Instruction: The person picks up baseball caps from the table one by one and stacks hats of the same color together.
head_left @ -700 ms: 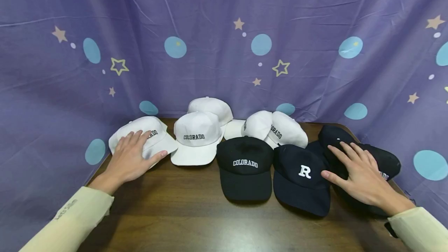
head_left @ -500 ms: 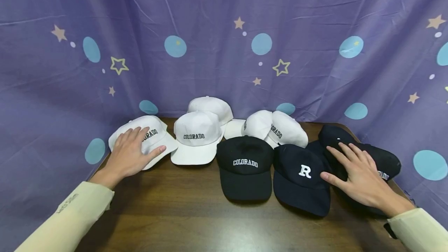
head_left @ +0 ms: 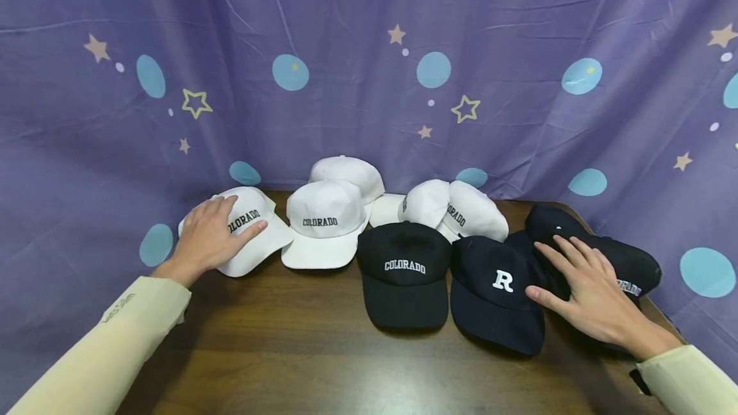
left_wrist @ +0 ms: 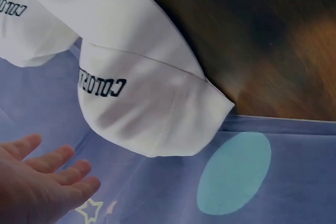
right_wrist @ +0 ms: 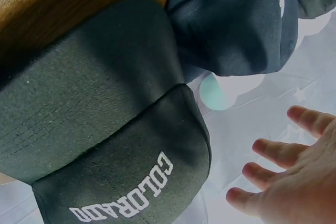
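My left hand (head_left: 209, 235) is spread above the leftmost white COLORADO cap (head_left: 259, 235), holding nothing. In the left wrist view a gap shows between that cap (left_wrist: 142, 87) and the hand (left_wrist: 42, 182). On the right, my other hand (head_left: 596, 300) hovers with fingers apart over the dark caps at the table's right side. The right wrist view has the black COLORADO cap (right_wrist: 115, 171) beside the hand (right_wrist: 294, 171), apart from it, with a navy cap (right_wrist: 231, 30) behind.
Several more white caps (head_left: 323, 210) stand along the back. In front are a black COLORADO cap (head_left: 405, 303) and a navy cap with an R (head_left: 496, 319). The wooden table (head_left: 311, 364) meets a purple patterned curtain (head_left: 357, 114) at its back and sides.
My left hand has shifted slightly left and up, uncovering more of the white cap's lettering. My right hand has hardly moved, and the caps stay in place.
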`<act>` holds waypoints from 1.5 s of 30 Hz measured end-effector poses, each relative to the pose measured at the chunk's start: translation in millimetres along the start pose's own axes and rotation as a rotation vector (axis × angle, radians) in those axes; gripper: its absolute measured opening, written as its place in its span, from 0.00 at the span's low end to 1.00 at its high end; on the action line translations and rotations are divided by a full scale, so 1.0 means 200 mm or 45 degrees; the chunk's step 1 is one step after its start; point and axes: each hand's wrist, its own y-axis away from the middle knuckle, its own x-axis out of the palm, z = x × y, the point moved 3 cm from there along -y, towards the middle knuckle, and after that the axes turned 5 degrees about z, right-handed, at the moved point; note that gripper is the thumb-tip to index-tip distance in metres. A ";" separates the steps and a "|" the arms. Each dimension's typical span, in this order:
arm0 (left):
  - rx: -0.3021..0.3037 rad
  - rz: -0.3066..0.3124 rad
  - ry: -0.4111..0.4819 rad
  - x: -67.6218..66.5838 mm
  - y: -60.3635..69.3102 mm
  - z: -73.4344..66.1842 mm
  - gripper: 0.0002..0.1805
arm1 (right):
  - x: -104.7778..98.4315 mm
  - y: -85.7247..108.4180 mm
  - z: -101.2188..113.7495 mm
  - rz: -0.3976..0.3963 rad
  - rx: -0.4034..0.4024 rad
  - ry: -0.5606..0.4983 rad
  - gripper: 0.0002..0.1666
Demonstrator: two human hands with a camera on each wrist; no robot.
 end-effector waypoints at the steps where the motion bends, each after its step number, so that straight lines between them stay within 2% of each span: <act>1: -0.007 0.005 -0.001 0.00 -0.01 0.01 0.52 | 0.00 0.00 0.00 0.001 -0.001 -0.005 0.49; 7: -0.033 0.020 -0.018 -0.02 -0.07 0.07 0.52 | -0.01 0.00 0.02 0.013 -0.003 -0.028 0.49; 13: -0.050 0.073 -0.030 -0.04 -0.13 0.10 0.54 | -0.01 0.00 0.04 0.013 -0.016 -0.045 0.49; 27: -0.161 0.096 0.023 -0.06 -0.20 0.21 0.59 | -0.01 0.01 0.07 0.030 -0.038 -0.063 0.49; 34: -0.231 0.146 0.069 -0.07 -0.20 0.28 0.60 | -0.01 0.00 0.08 0.030 -0.041 -0.079 0.49; 39: -0.252 0.174 0.060 -0.05 -0.19 0.32 0.61 | -0.01 -0.01 0.09 0.016 -0.040 -0.094 0.49; 45: -0.276 0.185 0.038 0.01 -0.18 0.35 0.61 | 0.00 0.00 0.10 0.010 -0.060 -0.111 0.48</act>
